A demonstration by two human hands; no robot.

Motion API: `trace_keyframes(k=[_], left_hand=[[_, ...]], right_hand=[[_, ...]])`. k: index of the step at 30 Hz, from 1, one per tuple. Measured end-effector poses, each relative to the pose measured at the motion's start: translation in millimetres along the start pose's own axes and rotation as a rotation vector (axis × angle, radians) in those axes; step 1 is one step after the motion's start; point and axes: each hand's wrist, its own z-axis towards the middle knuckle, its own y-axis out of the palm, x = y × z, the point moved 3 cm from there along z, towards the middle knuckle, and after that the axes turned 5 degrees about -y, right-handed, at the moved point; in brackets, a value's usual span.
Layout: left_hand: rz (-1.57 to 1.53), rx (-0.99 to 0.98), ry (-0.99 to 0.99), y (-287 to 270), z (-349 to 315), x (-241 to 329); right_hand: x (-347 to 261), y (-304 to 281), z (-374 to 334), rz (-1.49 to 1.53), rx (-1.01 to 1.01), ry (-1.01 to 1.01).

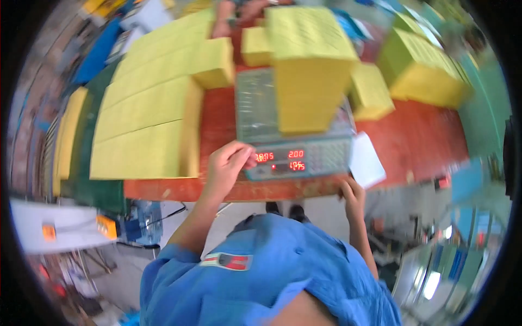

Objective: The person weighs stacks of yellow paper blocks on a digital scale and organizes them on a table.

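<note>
A digital scale [326,155] with lit red digits stands on the red tabletop in front of me. A tall yellow box [310,98] stands on its metal plate. My left hand [231,163] is at the left corner of the scale's display panel, fingers curled and thumb pressed to them; anything inside them is hidden. At the table's front edge, below the scale's right corner, my right hand [353,194] has its fingers loosely bent and a little apart, with nothing visible in them. Right beside it lies a white sheet of paper [368,163].
A block of yellow boxes [141,136] fills the table's left side. Smaller yellow boxes [371,92] flank the scale, with a larger yellow stack [424,70] at the right. Another person's hands [223,24] show at the far side. The red table [424,146] ends just before me.
</note>
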Motion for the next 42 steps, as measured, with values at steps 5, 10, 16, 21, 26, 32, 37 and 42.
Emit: trace_keyframes(k=[5,10,16,21,26,32,37,42], left_hand=[[-0.213,0.316,0.057,-64,84,31],[0.483,0.296,0.383,-88,201,63],[0.916,0.164,0.634,-51,336,31],[1.177,0.007,0.690,-33,391,-4],[1.229,-0.037,0.761,-30,395,-1],[1.319,-0.121,0.841,-32,405,-5],[1.379,-0.073,0.888,-27,395,-2],[1.190,0.171,0.982,-35,364,35]], right_hand=[[8,-6,-2,0.013,-0.025,-0.026],[10,-3,1,0.062,-0.018,-0.004],[15,-3,-5,0.052,0.074,0.000],[20,-2,-4,0.037,0.108,0.025],[14,0,-1,0.024,0.125,0.031],[14,0,1,0.017,0.125,0.036],[16,1,-3,0.035,0.130,0.031],[19,-3,-8,0.043,0.106,0.037]])
